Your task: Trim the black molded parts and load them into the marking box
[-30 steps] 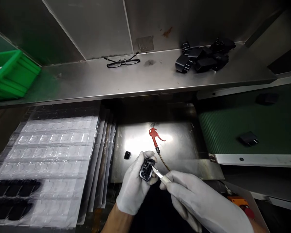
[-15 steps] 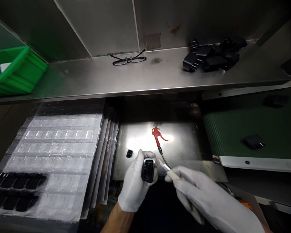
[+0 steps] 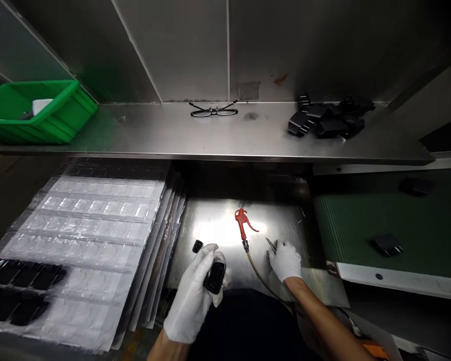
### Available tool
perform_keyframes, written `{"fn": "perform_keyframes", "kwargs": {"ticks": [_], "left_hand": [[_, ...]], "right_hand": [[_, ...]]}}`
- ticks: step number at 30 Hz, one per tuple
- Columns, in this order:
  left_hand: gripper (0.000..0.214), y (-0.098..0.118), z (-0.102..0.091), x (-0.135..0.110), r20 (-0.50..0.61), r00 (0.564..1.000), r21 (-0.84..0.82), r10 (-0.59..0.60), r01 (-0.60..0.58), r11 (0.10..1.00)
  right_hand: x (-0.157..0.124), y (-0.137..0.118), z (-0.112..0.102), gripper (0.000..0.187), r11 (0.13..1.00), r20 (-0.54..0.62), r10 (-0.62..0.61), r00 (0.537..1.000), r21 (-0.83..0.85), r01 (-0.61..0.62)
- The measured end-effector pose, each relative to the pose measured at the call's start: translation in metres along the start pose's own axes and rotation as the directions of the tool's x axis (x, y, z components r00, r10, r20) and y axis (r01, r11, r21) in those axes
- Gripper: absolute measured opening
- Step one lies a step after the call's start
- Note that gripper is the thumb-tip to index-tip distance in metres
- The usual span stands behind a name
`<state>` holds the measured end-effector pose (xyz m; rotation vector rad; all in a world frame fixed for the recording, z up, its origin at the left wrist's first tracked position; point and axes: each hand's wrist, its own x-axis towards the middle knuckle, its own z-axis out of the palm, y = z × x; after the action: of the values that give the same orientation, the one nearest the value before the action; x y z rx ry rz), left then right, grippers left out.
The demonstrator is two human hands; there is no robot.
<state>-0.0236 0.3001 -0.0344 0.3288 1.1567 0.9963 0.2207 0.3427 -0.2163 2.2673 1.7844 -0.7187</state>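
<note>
**Gloved left hand (image 3: 195, 288) grips a black part (image 3: 215, 277); right hand (image 3: 286, 260) lies low over a blade (image 3: 271, 244)**

At far left, a green bin (image 3: 65, 118) sits on a steel shelf (image 3: 154, 131). Below it is a stack of clear trays (image 3: 97, 230), the top one carrying two short rows of dark pieces (image 3: 20, 283) in its lower left corner.

Next comes the left hand, in a white glove, raised at the near edge of the counter (image 3: 281, 215). Its forearm rises from the bottom of the view, leaning slightly right, the thumb side toward the camera. The grip is closed around the black part, fingertips showing past its right side, its dark face turned up. Just beyond, a small black piece (image 3: 197, 246) lies alone on the counter.

To the right is a red air gun (image 3: 241, 223) with its hose (image 3: 258, 273) curving toward the person. Beside it, the right hand points forward, palm down, its bare forearm slanting in from the lower right. The blade juts out ahead of the fingers, toward the upper left — whether this grip is closed on a handle cannot be told.

At far right, two dark pieces rest on a ribbed green surface (image 3: 361, 210).
</note>
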Motion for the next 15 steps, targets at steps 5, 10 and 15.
{"fn": "perform_keyframes", "kwargs": {"ticks": [5, 10, 15], "left_hand": [[0.048, 0.002, -0.008, -0.014, -0.087, 0.995, -0.008, 0.053, -0.054, 0.999], [0.034, 0.015, -0.007, -0.037, -0.076, 0.996, 0.059, 0.043, -0.038, 0.998], [0.045, 0.015, -0.014, -0.044, -0.17, 0.977, -0.092, 0.125, -0.143, 0.985]], "right_hand": [[0.031, -0.063, 0.012, 0.059, 0.978, -0.022, -0.187, 0.982, 0.091, 0.188], [0.069, -0.116, 0.036, 0.067, 0.993, 0.024, -0.04, 0.999, 0.112, 0.037], [0.073, -0.116, 0.036, 0.049, 0.978, 0.052, 0.051, 0.997, 0.197, -0.06]]}}
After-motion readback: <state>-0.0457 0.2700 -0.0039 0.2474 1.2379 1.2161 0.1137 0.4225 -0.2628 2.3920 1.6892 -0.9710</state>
